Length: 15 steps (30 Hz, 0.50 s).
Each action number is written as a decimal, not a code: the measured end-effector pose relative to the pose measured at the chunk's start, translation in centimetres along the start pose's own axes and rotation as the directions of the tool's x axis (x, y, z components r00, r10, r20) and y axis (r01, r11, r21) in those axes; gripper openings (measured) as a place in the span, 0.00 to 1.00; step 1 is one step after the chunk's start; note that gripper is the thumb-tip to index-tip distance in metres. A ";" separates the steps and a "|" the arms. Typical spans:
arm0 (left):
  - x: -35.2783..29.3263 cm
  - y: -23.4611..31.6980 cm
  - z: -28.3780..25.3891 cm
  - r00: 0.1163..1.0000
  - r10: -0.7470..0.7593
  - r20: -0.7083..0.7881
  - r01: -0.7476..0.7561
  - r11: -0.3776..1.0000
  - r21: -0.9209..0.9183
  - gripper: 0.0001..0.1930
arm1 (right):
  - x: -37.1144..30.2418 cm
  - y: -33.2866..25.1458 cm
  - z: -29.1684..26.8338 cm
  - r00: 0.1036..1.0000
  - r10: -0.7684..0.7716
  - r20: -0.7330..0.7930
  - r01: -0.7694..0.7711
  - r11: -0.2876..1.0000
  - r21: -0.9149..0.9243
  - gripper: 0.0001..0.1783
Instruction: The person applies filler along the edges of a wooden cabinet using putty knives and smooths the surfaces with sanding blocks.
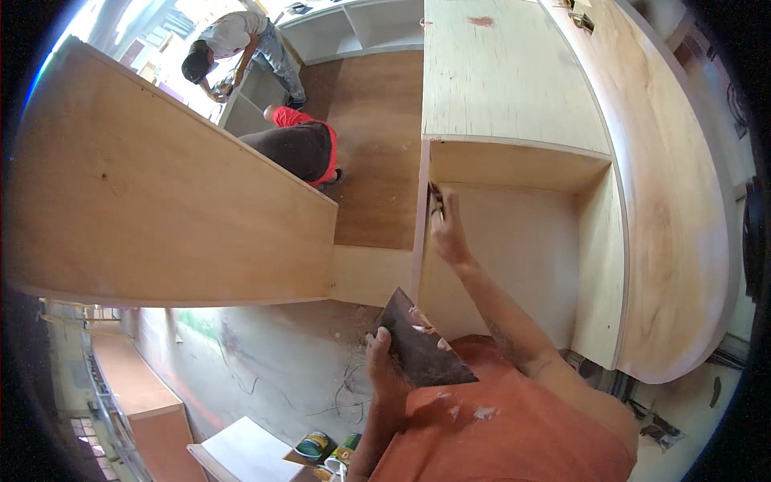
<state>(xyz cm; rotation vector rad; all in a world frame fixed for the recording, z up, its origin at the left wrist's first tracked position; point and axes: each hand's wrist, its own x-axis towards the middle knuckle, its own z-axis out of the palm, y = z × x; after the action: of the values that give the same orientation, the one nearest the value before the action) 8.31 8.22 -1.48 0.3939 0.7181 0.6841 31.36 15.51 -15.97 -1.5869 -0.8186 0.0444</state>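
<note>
My left hand point(385, 371) grips a flat dark board point(422, 353) by its edge, thumb on top. Pinkish-white smears of paste lie along the board's upper right side. My right hand point(450, 233) is closed around a small dark tool point(436, 201) that looks like a putty knife. Its tip is at the inner left edge of an open wooden cabinet point(594, 265), close to the narrow pinkish front strip point(419, 217). My fingers partly hide the tool.
A large plywood panel point(169, 193) stands at left. Beyond it, one person point(249, 48) bends over shelving and another in red and dark clothes point(301, 145) crouches. A curved wooden top point(666, 177) is at right. Paint cans point(315, 446) and a white board point(245, 450) sit below left.
</note>
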 end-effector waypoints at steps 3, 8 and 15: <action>-0.8 0.4 0.3 0.999 -0.048 0.025 0.050 0.995 -0.086 0.25 | 3.6 0.8 0.3 1.000 -0.029 -0.009 0.029 1.000 0.005 0.28; -0.7 0.6 0.6 0.981 -0.086 0.175 0.109 0.986 -0.124 0.24 | 6.2 4.3 1.5 0.992 -0.096 -0.080 0.092 0.994 -0.052 0.27; 0.0 0.6 3.8 0.999 -0.023 0.042 0.024 1.000 -0.015 0.24 | 6.3 4.4 3.1 0.987 0.091 -0.129 -0.096 0.995 -0.029 0.24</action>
<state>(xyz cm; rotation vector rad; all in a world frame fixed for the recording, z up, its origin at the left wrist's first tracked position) 10.81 8.24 1.49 0.3841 0.6767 0.6574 36.60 21.63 -17.82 -1.6427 -0.6487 -0.0035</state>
